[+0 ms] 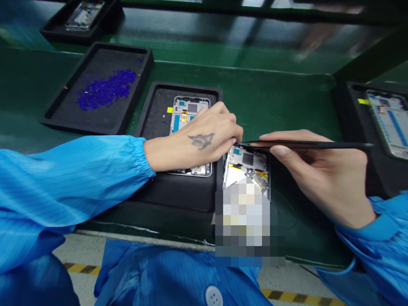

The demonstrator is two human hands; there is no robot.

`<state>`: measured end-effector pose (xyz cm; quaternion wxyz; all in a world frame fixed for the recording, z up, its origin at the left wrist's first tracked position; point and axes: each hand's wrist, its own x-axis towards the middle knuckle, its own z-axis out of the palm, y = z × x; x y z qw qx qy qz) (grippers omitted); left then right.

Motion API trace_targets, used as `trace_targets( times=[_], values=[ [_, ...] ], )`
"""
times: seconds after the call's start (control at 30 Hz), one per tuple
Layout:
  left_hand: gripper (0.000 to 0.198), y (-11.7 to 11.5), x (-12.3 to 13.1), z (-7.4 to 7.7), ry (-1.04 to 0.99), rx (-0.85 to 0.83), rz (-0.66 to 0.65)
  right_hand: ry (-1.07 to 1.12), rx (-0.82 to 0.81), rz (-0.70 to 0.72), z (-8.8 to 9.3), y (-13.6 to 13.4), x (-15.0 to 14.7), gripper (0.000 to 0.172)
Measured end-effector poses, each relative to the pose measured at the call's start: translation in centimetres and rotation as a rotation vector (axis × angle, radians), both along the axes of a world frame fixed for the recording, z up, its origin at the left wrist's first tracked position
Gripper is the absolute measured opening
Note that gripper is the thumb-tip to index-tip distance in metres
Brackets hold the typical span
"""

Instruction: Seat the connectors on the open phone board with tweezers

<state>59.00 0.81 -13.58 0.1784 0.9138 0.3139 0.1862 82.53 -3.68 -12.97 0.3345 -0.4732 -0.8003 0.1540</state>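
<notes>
Pinching left hand: the fingers are drawn together, with the tips closed at the upper left corner of the open phone. Whether anything small is caught between them cannot be told.
Clamping right hand: a black tool is gripped between thumb and forefinger, and the other fingers are curled loosely beneath. The tool is held level, its tip pointed left and brought up to the left fingertips.
Open phone: it is placed between both hands with its inner parts turned up. Its lower part is blurred out.
Black tray: this is set just left of the open phone. A second phone is laid in it, partly covered by the left hand.
Far-left tray: blue bits are scattered inside.
Right-edge tray: a third phone is seated in it and cut off by the picture edge.
Green bench: the trays are set on it.
</notes>
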Motion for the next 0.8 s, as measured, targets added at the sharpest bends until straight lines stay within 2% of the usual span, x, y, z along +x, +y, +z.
trace_targets(
  times=[0.4,0.8],
  values=[
    [0.028,-0.06,0.13,-0.23,0.001,0.015,0.008,0.03,-0.017,-0.036,0.37,0.1,-0.06,0.015],
    [0.03,0.11,-0.09,-0.03,0.024,0.03,-0.008,0.013,0.019,-0.02,-0.01,0.19,0.23,0.013]
  ],
)
